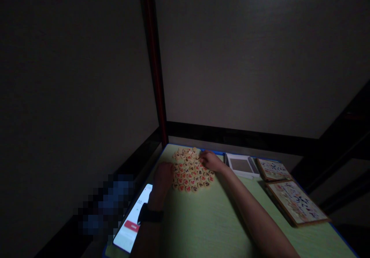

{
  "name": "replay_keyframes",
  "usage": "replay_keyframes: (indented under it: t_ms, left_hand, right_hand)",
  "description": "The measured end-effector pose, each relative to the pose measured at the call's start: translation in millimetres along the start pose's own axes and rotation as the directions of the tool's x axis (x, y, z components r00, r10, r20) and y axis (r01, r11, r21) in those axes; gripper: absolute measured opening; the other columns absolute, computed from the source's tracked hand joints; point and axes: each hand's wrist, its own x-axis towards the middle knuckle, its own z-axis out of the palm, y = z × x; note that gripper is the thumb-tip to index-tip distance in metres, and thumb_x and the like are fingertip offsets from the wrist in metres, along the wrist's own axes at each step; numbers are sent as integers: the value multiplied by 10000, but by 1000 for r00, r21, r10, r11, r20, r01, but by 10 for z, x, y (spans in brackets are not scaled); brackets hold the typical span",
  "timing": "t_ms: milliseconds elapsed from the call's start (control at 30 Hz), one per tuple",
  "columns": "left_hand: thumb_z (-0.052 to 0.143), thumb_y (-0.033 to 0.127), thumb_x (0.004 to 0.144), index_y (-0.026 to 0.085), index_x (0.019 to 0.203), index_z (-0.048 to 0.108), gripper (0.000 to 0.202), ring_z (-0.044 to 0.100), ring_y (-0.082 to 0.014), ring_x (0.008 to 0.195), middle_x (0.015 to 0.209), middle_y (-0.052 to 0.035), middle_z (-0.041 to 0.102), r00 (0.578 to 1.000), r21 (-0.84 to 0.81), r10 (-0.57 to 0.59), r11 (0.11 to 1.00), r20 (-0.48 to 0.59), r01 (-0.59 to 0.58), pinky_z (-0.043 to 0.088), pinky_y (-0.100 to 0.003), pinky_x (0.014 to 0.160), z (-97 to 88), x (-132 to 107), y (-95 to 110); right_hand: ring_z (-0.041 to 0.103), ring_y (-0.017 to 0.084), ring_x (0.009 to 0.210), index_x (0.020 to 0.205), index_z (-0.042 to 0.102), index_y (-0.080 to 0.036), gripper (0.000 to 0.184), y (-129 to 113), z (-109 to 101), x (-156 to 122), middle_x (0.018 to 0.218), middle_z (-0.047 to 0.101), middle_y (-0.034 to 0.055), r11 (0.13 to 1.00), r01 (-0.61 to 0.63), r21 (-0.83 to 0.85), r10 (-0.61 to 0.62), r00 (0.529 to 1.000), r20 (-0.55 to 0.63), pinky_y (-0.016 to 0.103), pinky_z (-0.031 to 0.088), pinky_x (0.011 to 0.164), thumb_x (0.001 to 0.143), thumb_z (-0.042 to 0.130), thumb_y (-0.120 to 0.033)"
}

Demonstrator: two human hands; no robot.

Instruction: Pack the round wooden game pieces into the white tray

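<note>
Many round, pale Chinese chess pieces [189, 175] with red or black characters lie close together on the green table [196, 219]. At the far end a looser heap of pieces [185, 153] partly overlaps. My left hand [163, 175] rests at the left edge of the group, its fingers curled in and mostly in shadow. On the far right side, my right hand [210, 160] has its fingertips pressed together at the pieces. Whatever either hand holds is too small or too hidden to make out. A dark band circles my left wrist.
A phone [135, 217] with a lit screen lies by the left edge, under my left forearm. An open white box [241, 165] stands at the back. Two framed boards with coloured marks, a farther one [273, 169] and a nearer one [297, 202], lie on the right. Walls border the table.
</note>
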Motion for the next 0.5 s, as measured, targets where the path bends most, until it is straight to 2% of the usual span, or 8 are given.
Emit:
replay_keyframes:
  t_ms: [167, 233, 367, 500]
  left_hand:
    - [386, 175, 990, 137, 957, 707, 325, 629, -183, 963, 1009, -101, 704, 999, -18, 22, 1000, -49, -22, 439, -279, 880, -40, -16, 62]
    - [390, 167, 985, 141, 952, 708, 321, 632, -188, 962, 995, -98, 702, 998, -5, 29, 1000, -48, -29, 439, -279, 881, -60, -21, 83]
    - [388, 171, 986, 152, 940, 710, 326, 633, -191, 974, 993, -95, 698, 998, 16, 35, 999, -47, -35, 437, -273, 879, -87, -34, 105]
    - [386, 170, 984, 148, 938, 714, 332, 629, -193, 959, 973, -98, 695, 998, 21, 26, 999, -55, -25, 435, -274, 863, -73, -35, 113]
  right_hand:
    - [665, 180, 800, 724, 740, -134, 136, 99, 62, 41, 856, 729, 67, 993, -26, 115, 29, 999, -21, 246, 486, 748, 783, 621, -107]
    - [673, 199, 862, 709, 750, -150, 155, 116, 68, 37, 844, 734, 59, 991, -26, 132, 31, 999, -40, 271, 488, 811, 749, 618, -78]
    - [635, 267, 1075, 735, 768, -167, 167, 109, 44, 10, 1020, 733, 109, 992, -20, 125, 33, 995, -98, 392, 415, 1004, 751, 622, -88]
    - [640, 260, 1073, 723, 772, -180, 180, 83, 36, -3, 992, 740, 97, 993, -16, 117, 30, 993, -114, 378, 411, 1009, 793, 615, -125]
